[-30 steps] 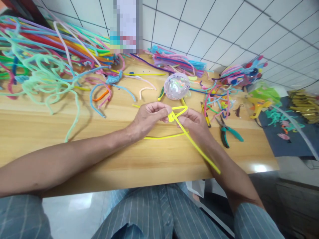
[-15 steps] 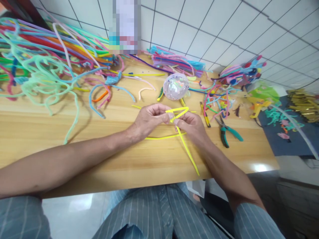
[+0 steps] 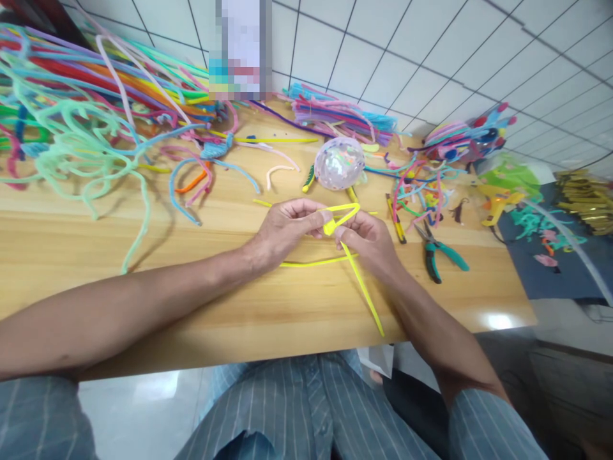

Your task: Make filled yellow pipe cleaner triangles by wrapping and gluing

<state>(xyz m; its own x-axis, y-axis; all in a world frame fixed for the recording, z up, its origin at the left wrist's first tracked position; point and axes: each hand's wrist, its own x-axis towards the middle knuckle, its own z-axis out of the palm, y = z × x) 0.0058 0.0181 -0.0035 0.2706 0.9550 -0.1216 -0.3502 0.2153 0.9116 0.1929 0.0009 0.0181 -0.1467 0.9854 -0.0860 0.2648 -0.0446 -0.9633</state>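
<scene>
Both hands pinch one yellow pipe cleaner [image 3: 364, 287] above the front middle of the table. My left hand [image 3: 292, 231] is closed on the bent part, thumb on top, beside a small twisted knot. My right hand [image 3: 368, 237] grips it just right of the knot. A narrow loop rises between the hands, and a long straight tail slants down toward the table edge. Under the hands lies another yellow pipe cleaner [image 3: 311, 263] on the tabletop. The ends of a further yellow strand show on either side behind the hands.
Beyond the hands sits a clear round container [image 3: 339, 163]. Green-handled pliers [image 3: 443, 255] and a yellow cutter [image 3: 396, 220] lie to the right, near a yellow glue gun [image 3: 499, 207]. Tangled mint pipe cleaners [image 3: 90, 153] spread at left. Pipe cleaner bundles [image 3: 340, 115] line the wall.
The left thumb has shifted slightly, and more of the twisted knot now shows between the hands. The loop tilts a little differently. Both hands keep their hold.
</scene>
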